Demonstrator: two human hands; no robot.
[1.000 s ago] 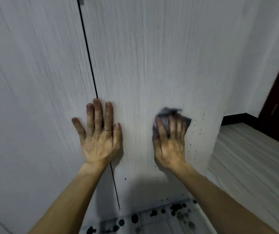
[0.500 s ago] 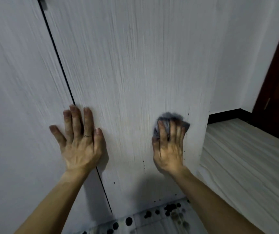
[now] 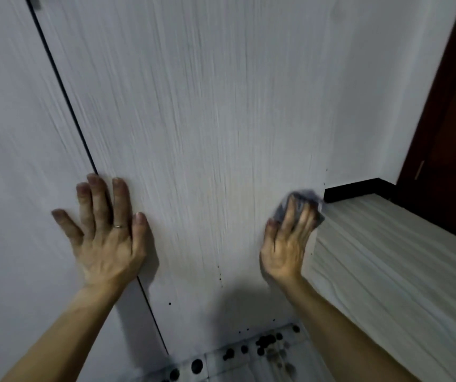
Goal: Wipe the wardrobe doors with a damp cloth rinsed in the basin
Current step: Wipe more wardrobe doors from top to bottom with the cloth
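Note:
Two pale grey wood-grain wardrobe doors fill the view, the right door [image 3: 207, 133] and the left door [image 3: 14, 161], split by a thin dark gap. My left hand [image 3: 105, 232] lies flat with spread straight fingers across that gap, low on the doors. My right hand [image 3: 287, 238] presses a small grey-blue cloth [image 3: 301, 198] against the right door's lower right edge with straight fingers; most of the cloth is hidden under them. Small dark specks dot the door's lower part. The basin is not in view.
The floor [image 3: 386, 271] of pale wood-look planks runs off to the right. A dark skirting [image 3: 353, 190] and a dark brown door [image 3: 455, 133] stand at the far right. Dark wet spots [image 3: 268, 341] mark the floor at the wardrobe's foot.
My right hand has slid the cloth rightward to the door's right edge. My left hand stays flat over the gap. The view has shifted a little.

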